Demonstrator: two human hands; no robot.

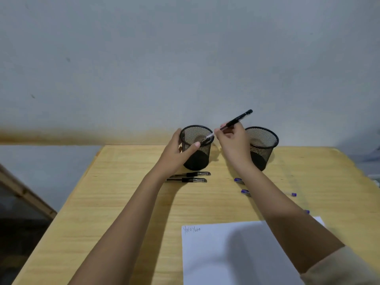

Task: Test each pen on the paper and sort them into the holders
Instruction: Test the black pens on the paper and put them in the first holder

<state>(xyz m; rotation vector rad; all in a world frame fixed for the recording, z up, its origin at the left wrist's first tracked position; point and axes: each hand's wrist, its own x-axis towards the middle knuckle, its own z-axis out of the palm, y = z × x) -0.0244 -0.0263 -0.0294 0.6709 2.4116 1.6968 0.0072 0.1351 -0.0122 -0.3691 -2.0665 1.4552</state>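
Two black mesh holders stand at the table's far edge: the left holder (196, 155) and the right holder (262, 145). My left hand (176, 153) grips the left holder's side, thumb on its rim. My right hand (232, 140) holds a black pen (236, 120) tilted, its tip inside the left holder's mouth. Two black pens (191, 177) lie side by side in front of the left holder. Purple pens (241, 186) lie to the right, mostly hidden under my right forearm. White paper (226, 254) with a small scribble lies near me.
The wooden table (123, 202) ends close behind the holders at a grey wall. Its left edge drops to the floor, where a wooden frame (26, 194) leans. Purple pen ends (294, 194) show right of my forearm.
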